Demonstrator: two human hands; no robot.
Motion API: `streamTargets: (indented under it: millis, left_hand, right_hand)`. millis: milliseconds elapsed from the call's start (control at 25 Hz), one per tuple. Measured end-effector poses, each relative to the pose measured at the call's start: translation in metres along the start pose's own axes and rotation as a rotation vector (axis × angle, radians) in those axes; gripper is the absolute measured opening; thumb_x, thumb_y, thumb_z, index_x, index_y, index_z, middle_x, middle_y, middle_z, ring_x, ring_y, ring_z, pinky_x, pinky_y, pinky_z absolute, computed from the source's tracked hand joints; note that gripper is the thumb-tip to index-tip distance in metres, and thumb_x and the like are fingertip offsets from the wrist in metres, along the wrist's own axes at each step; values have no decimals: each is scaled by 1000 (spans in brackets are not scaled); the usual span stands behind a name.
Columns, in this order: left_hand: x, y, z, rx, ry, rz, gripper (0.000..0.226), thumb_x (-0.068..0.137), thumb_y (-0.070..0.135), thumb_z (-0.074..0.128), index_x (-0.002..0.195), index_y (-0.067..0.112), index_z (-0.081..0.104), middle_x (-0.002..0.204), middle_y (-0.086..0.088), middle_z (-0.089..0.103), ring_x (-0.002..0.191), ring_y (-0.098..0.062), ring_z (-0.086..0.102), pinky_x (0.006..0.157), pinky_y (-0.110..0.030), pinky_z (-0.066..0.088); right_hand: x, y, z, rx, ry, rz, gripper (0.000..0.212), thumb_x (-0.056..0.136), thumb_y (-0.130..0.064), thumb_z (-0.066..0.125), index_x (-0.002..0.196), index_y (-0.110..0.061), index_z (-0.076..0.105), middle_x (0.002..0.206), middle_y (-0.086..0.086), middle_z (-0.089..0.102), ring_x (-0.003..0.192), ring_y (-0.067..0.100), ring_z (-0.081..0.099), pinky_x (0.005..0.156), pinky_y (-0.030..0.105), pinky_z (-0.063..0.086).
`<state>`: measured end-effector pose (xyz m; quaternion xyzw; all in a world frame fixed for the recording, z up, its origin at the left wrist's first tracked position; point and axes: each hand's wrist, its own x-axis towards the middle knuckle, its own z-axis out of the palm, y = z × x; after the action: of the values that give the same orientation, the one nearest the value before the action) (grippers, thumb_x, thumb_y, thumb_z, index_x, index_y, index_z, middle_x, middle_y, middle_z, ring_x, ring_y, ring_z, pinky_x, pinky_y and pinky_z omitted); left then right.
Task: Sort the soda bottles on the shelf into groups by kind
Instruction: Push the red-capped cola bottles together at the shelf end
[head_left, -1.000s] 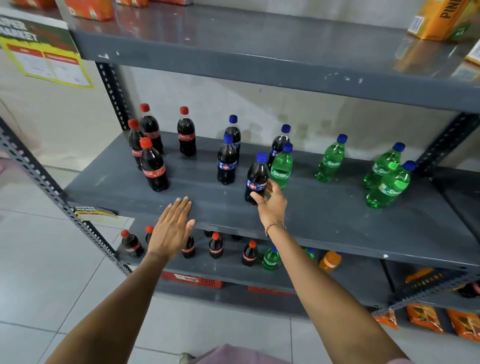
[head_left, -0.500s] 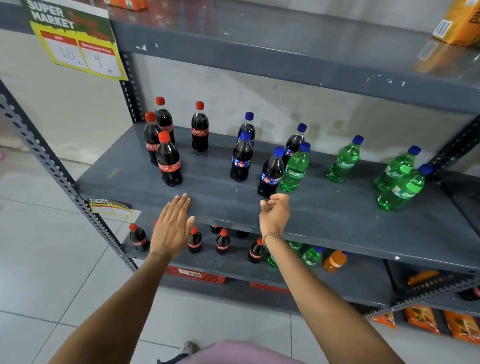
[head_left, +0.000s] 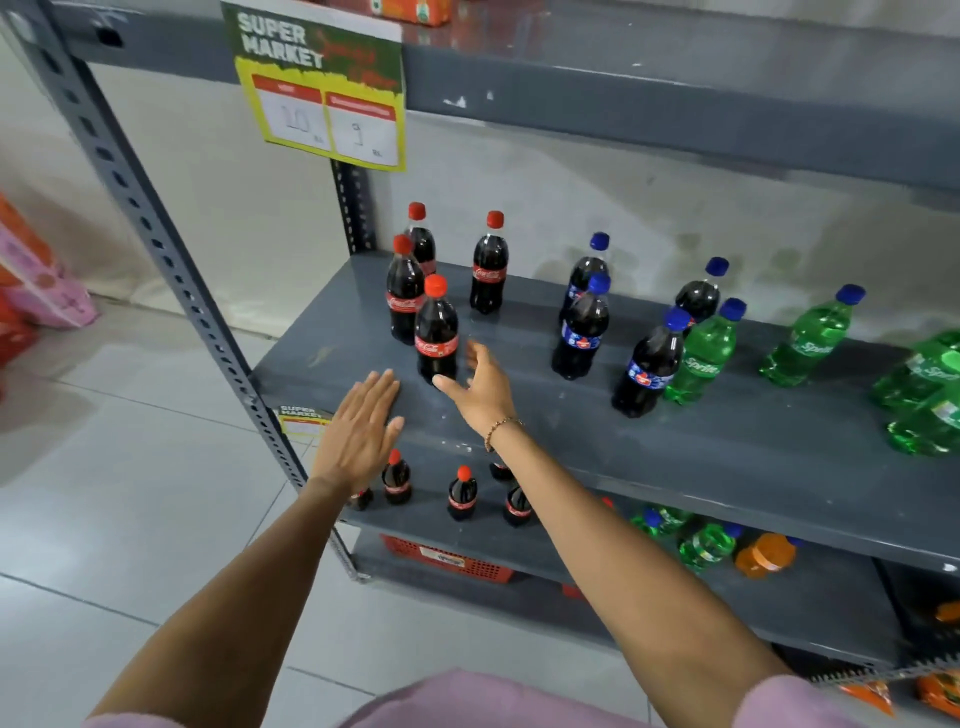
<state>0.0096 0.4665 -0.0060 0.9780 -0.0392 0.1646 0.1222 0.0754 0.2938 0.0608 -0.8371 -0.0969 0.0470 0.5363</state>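
A yellow and green sign (head_left: 317, 88) reading "SUPER MARKET" was hung from the upper shelf at the left, with "10" and "9" handwritten in its two price boxes. Below it, on the grey shelf (head_left: 727, 457), four red-capped bottles (head_left: 436, 332) with red Coca-Cola labels were grouped at the left end. The left hand (head_left: 361, 431) was held flat and released, fingers together, over the shelf's front edge, grasping nothing. Just to its right the right hand (head_left: 480, 387), a beaded bracelet (head_left: 501, 428) on its wrist, was spread open beside the base of the nearest Coca-Cola bottle; whether the thumb touched it could not be told. Further right, four dark blue-capped bottles (head_left: 582, 332) with blue labels were seen, their brand too blurred to be read. One green Sprite bottle (head_left: 704, 353) was stood touching the nearest of these, and more Sprite bottles (head_left: 808, 338) were placed apart toward the right end.

Compared with half a second earlier, the right hand had been moved leftward from the blue-capped bottles to the Coca-Cola group, and the view had been swung left.
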Motion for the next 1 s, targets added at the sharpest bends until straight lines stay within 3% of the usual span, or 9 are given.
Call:
streamTargets:
  millis: [200,440,640,800,1000]
  left_hand:
    - [-4,-4,14,8,-1,35,56,99,41,20,137,6,42,143,-11,47,136,-25,36,115,-38,18]
    - [-3,-5,21,-18,57,26,56,98,42,22,134,5,47,139,-12,51,132,-27,40,112,-39,22]
    - [-3,-7,22,-19,62,37,58,99,43,21,132,5,49,137,-13,53,130,-29,43,111,-38,23]
    - [-2,-9,22,-15,42,36,58,99,43,20,133,5,48,138,-12,52,132,-28,42,112,-37,20]
    - [-2,-10,22,-16,23,28,57,99,43,21,134,7,46,140,-11,50,133,-26,38,113,-35,16]
  right_hand:
    - [20,-1,20,42,124,-15,52,73,-13,74,119,-9,50,121,13,61,113,26,56,98,33,43]
    - [38,9,2,3,211,-22,47,81,-4,63,125,-8,48,124,16,59,117,28,54,103,35,41]
    - [58,13,-10,-57,196,8,50,85,0,57,131,-12,43,132,12,55,123,24,48,103,27,34]
    - [64,15,-10,-48,169,35,54,87,2,54,136,-14,37,138,12,49,129,24,43,108,32,32]
    - [67,15,-17,-41,91,37,54,88,-1,53,137,-16,35,136,10,50,127,24,45,104,29,32]
